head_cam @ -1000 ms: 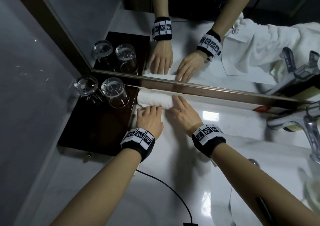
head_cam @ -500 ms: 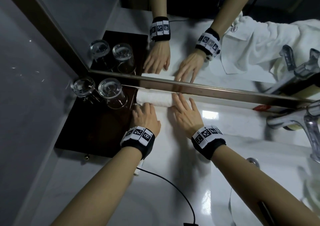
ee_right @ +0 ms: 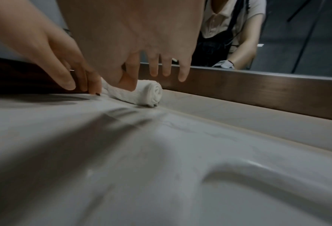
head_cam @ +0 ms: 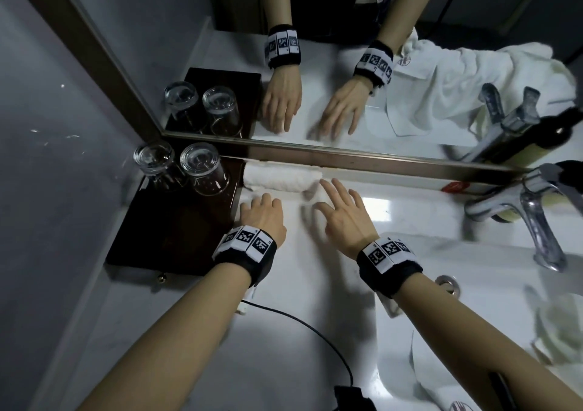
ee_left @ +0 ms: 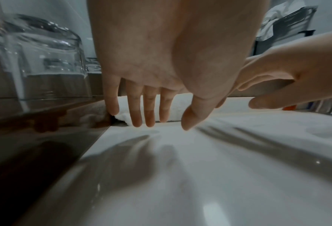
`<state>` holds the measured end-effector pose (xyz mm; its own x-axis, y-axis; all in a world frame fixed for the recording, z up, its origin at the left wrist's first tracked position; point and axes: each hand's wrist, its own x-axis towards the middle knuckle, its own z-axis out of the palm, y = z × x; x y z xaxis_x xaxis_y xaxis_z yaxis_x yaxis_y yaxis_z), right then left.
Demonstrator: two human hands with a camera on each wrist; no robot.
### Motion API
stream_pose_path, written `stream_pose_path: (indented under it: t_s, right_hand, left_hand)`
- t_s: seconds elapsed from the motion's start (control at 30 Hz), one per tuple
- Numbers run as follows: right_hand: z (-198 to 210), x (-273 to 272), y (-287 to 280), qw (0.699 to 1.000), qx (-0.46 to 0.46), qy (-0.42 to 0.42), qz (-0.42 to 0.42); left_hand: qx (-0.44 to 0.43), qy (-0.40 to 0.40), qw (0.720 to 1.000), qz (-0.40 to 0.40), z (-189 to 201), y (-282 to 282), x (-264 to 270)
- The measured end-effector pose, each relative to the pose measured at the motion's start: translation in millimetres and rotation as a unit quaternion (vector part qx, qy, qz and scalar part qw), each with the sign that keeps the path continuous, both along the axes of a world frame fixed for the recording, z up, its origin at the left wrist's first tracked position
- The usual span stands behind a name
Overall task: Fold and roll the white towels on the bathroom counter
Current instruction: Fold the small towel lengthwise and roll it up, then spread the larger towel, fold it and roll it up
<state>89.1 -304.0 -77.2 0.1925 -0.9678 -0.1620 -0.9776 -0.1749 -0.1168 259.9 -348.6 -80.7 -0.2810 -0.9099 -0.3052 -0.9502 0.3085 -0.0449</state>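
A white towel (head_cam: 280,178) lies rolled tight on the counter against the mirror's metal base, next to the dark tray; its spiral end (ee_right: 157,93) faces right. My left hand (head_cam: 262,211) hovers just in front of the roll's left part with straight fingers (ee_left: 149,110), holding nothing. Whether they touch the roll is unclear. My right hand (head_cam: 342,210) is spread open above the counter by the roll's right end, fingers (ee_right: 166,67) clear of it. Another white towel (head_cam: 448,388) hangs at the lower right.
Two upturned glasses (head_cam: 202,170) stand on the dark wooden tray (head_cam: 176,230) at the left. A chrome faucet (head_cam: 536,221) and the sink basin (head_cam: 492,287) are at the right. A black cable (head_cam: 303,325) crosses the white counter (head_cam: 309,284) near me.
Both hands were pressing on the roll a second ago. They have lifted off and drawn back toward me with fingers spread; the rolled towel stays against the mirror base.
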Motion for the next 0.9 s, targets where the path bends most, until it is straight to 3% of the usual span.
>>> stream_pose_path:
  t_s: [0.17, 0.4, 0.67, 0.9]
  right_hand:
    - [0.9, -15.8, 56.1, 0.996, 0.017, -0.028, -0.085]
    - [13.1, -38.0, 149.3, 0.968, -0.015, -0.068, -0.241]
    - [22.6, -67.1, 258.8, 0.918, -0.033, -0.09, -0.384]
    - [25.8, -110.0, 348.8, 0.879, -0.102, -0.104, -0.454]
  left_hand:
    - [0.028, 0.008, 0.998, -0.054, 2.1, 44.6, -1.4]
    - [0.055, 0.065, 0.987, -0.137, 8.6, 98.5, -14.8]
    - [0.073, 0.155, 0.947, -0.27, 0.4, 160.6, -71.1]
    - [0.08, 0.143, 0.918, -0.36, -5.7, 226.9, -129.3]
